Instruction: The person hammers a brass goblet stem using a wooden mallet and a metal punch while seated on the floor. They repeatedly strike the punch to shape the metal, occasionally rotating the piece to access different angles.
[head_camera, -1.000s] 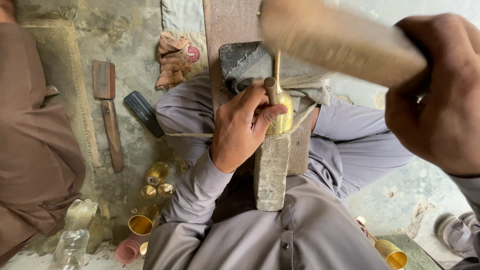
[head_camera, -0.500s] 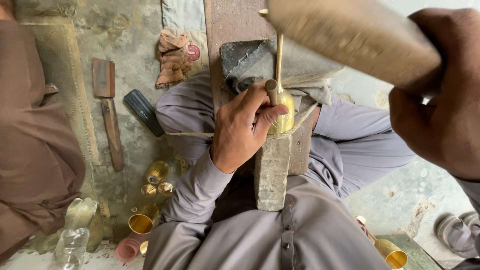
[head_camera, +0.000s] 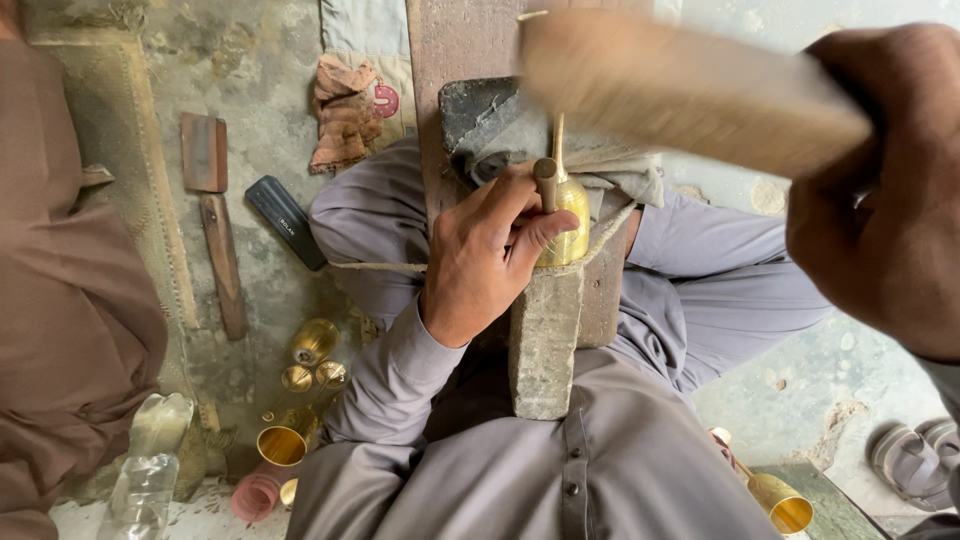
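Brass cup (head_camera: 563, 225) on the stone block (head_camera: 545, 340), pinned with a punch (head_camera: 546, 185) by the left hand (head_camera: 485, 255); right hand (head_camera: 885, 190) clenched on a raised mallet (head_camera: 680, 90) at 1 o'clock; finished-looking cups (head_camera: 300, 385) at 8 o'clock, so seemingly midway.

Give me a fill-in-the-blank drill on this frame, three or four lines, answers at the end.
1. The left hand holds a short punch against a shiny ____-coloured metal bell-shaped piece.
2. The right hand grips a blurred ____ mallet raised above the work.
3. The metal piece rests on an upright grey ____ block between the person's legs.
4. More metal cups lie on the floor to the person's ____.

Answers: brass; wooden; stone; left
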